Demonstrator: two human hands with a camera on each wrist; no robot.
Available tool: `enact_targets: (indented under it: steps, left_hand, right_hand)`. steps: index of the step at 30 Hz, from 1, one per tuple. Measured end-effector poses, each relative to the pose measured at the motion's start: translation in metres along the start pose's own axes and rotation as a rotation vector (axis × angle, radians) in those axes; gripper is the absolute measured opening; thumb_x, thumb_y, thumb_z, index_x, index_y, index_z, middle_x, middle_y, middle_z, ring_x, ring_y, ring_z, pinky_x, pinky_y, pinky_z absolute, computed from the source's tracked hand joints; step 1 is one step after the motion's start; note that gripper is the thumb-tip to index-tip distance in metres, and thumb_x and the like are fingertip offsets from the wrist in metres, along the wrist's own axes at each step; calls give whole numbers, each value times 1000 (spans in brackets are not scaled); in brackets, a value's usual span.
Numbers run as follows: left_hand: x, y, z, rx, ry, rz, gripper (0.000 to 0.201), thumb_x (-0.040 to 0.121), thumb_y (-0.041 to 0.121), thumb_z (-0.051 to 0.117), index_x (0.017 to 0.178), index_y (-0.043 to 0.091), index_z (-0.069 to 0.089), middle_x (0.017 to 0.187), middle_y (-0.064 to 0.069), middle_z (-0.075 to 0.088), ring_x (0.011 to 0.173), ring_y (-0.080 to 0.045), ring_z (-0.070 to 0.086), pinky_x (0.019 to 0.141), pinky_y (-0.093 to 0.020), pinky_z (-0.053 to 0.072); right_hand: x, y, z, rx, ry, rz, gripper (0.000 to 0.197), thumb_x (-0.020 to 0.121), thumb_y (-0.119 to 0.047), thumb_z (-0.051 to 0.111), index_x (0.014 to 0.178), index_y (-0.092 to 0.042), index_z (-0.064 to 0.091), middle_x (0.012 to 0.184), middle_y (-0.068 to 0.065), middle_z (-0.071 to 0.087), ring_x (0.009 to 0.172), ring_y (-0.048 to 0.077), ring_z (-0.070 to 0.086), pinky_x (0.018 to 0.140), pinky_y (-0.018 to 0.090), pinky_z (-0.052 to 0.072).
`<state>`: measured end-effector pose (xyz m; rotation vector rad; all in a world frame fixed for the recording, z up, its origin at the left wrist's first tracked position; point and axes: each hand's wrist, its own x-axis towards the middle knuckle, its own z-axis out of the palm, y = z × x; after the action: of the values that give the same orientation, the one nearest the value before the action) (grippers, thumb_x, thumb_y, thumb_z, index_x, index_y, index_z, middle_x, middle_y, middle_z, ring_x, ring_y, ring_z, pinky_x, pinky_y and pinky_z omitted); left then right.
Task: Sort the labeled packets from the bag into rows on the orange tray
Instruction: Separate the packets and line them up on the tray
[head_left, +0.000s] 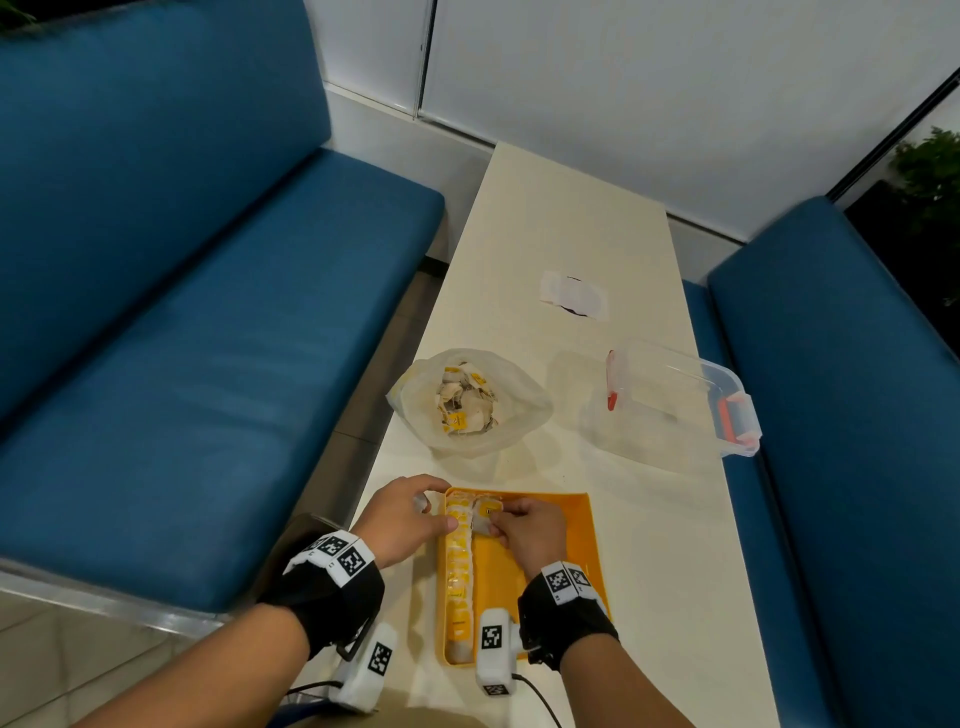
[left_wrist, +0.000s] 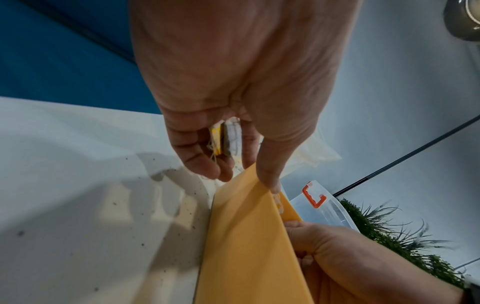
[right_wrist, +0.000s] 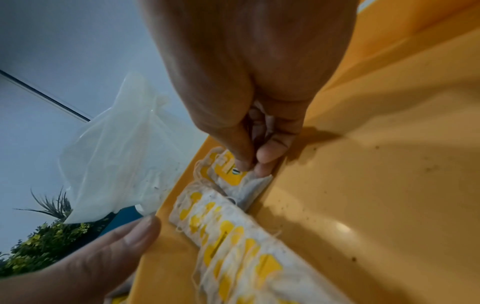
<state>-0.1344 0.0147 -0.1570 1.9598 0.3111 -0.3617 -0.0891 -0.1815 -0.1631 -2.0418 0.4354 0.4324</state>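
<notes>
An orange tray (head_left: 550, 561) lies at the near end of the table. A row of white packets with yellow labels (head_left: 458, 571) runs along its left wall. My right hand (head_left: 496, 519) pinches one packet (right_wrist: 233, 174) at the far end of the tray, just right of that row (right_wrist: 233, 246). My left hand (head_left: 434, 506) is at the tray's far left corner. Its curled fingers hold a few packets (left_wrist: 223, 142) and its thumb rests on the tray rim (left_wrist: 246, 236). The open clear bag (head_left: 467, 402) with several more packets stands beyond the tray.
A clear plastic box with orange latches (head_left: 675, 400) sits right of the bag. A white slip of paper (head_left: 574, 296) lies farther back on the narrow white table (head_left: 571, 218). Blue benches flank the table on the left (head_left: 208, 312) and the right (head_left: 831, 415).
</notes>
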Motion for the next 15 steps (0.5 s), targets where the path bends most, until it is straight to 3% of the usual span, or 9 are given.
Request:
enact_targets:
  steps: [3,10,13,15]
  left_hand:
    - [0,1,-1,-3,-10,3,43,81,35,84,120,36,67,102,5,58,95,-8,58,83,-27,46]
    - [0,3,-3,20,-27,5,48,81,34,84,126,31,66,100,6,58,93,-9,58,80,-25,44]
    - [-3,5,-5,34,-47,2,53,82,38,82,129,33,57,101,5,58,95,-11,59,80,-24,45]
    - [-4,5,-9,16,-49,-8,50,86,43,77,128,35,52,101,3,64,94,-11,63,77,-23,47]
  right_hand:
    - [-1,-1,6,-23,52,-1,5,82,-6,74,84,-11,73,68,9,74,59,15,66,61,28,57]
    - [-2,-4,14,20,98,30,10,76,-8,77,85,-8,74,71,7,73,65,18,68,58,26,54]
    - [-2,-2,11,69,37,41,15,68,-7,79,82,-11,76,74,8,76,77,24,74,77,40,62]
    - [-4,-1,4,110,12,75,18,64,-3,78,78,-13,75,76,10,76,80,27,74,80,46,62]
